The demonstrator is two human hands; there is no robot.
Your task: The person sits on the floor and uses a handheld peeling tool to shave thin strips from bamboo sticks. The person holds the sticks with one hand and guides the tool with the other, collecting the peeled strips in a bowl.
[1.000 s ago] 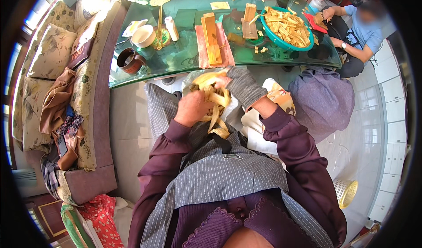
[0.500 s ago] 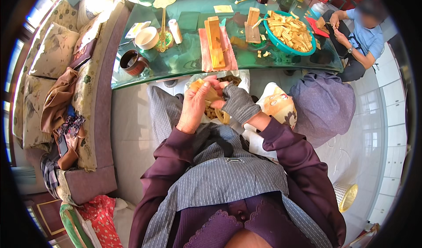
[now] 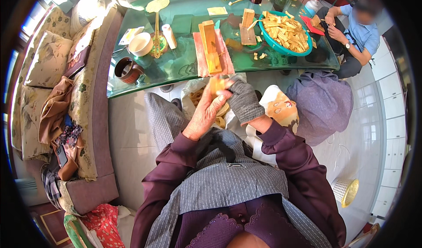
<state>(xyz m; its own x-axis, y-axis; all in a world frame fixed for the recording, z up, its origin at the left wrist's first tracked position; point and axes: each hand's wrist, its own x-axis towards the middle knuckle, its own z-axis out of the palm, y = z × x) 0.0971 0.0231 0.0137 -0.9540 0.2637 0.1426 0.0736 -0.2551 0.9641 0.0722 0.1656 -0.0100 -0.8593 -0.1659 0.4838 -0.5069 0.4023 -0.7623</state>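
Just off the front edge of the glass table, my two hands meet over a white bag. My left hand (image 3: pixel 206 112), bare, is closed on a blurred yellow-tan piece (image 3: pixel 216 85). My right hand (image 3: pixel 244 99) wears a grey fingerless knit glove; its curled fingers come against the piece from the right, and what they grip is hidden. Right beyond my fingertips a long wooden block (image 3: pixel 210 45) rests on a pink cloth (image 3: pixel 201 56) at the table edge. Below the hands, the white bag (image 3: pixel 188 89) holds pale yellow strips (image 3: pixel 220 116).
A teal basket (image 3: pixel 281 49) heaped with yellow strips stands to the right of a small wooden stand (image 3: pixel 248 32). At the left are a brown mug (image 3: pixel 128 71), a white bowl (image 3: pixel 140 44) and a gold ladle-shaped utensil (image 3: pixel 157 28). Another person (image 3: pixel 358 37) sits at the far right.
Both hands have moved up to the table edge near the wooden block, and the left has shifted right. They have drawn closer together around the yellow-tan piece. The view has shifted slightly.
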